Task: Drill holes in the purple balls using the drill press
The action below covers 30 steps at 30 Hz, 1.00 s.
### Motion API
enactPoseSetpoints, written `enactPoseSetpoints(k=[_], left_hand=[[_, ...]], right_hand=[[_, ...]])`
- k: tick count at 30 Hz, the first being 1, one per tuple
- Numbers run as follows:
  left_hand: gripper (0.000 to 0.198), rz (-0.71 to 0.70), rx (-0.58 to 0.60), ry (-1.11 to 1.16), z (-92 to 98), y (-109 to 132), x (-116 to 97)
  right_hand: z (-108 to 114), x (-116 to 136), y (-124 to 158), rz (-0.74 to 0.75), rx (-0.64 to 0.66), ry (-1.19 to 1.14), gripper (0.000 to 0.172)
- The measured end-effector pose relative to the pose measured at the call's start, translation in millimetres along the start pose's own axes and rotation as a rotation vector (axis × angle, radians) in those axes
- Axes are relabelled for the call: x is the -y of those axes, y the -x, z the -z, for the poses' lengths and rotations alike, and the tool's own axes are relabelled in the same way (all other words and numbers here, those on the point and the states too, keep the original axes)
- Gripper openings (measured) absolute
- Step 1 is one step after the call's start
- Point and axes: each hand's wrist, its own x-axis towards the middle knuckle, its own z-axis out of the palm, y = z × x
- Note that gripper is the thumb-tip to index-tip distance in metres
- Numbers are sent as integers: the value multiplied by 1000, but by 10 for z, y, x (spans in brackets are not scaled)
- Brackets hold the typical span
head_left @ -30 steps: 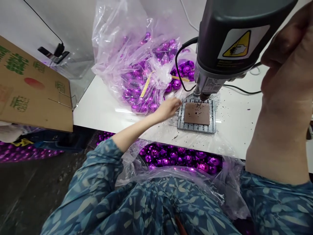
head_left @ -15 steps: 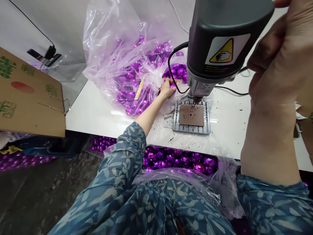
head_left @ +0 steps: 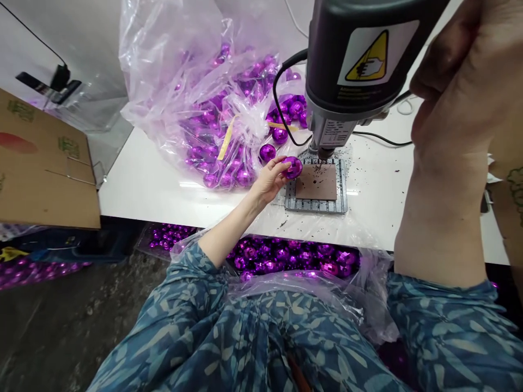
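Note:
My left hand (head_left: 270,181) pinches a shiny purple disco ball (head_left: 292,167) between thumb and fingers, just left of the drill press base (head_left: 343,208). On that base lies a flat brown board (head_left: 327,188) with a dark hole, strewn with dark shavings. Above it hangs the black drill press head (head_left: 359,60), its chuck and bit (head_left: 324,155) clear of the board. Close to the camera, my right hand (head_left: 445,65) is raised beside the drill head with curled fingers. What it grips is hidden behind the hand.
A clear plastic bag (head_left: 163,98) of purple balls sits behind on the white table (head_left: 155,196); loose balls (head_left: 267,152) lie at its mouth. More balls (head_left: 281,258) fill a plastic-lined space below the table edge. A cardboard box (head_left: 49,169) stands left; a black cable (head_left: 278,98) loops from the drill.
My left hand has come from the bag's mouth toward the drill base and now has a purple ball in its fingers. My right hand stays raised beside the drill head.

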Motion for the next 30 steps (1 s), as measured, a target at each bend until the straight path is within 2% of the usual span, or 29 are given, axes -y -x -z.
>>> enactPoseSetpoints(k=[2, 3, 6, 9, 17, 22, 26, 30], left_hand=[[44, -82, -11, -59, -106, 15, 120], [46, -131, -7, -97, -152, 13, 171], [54, -236, 33, -201, -241, -17, 284], [56, -278, 77, -249, -275, -56, 347], [55, -354, 129, -359, -314, -115, 432], [56, -446, 115, -554, -292, -106, 472], [61, -519, 168, -644, -292, -60, 490], [60, -516, 178, -621, -321, -35, 508]], right_hand=[[-50, 31, 5, -32, -132, 0, 24], [-69, 41, 5, -36, -156, -2, 23], [-93, 40, -7, -33, -166, -26, 21], [-89, 22, -22, -48, -202, -28, 23], [-104, 85, 36, -71, -185, -3, 21], [-89, 56, 9, -40, -169, -18, 16], [-87, 22, -11, -35, -177, -22, 18], [-95, -15, -53, -38, -186, -71, 26]])
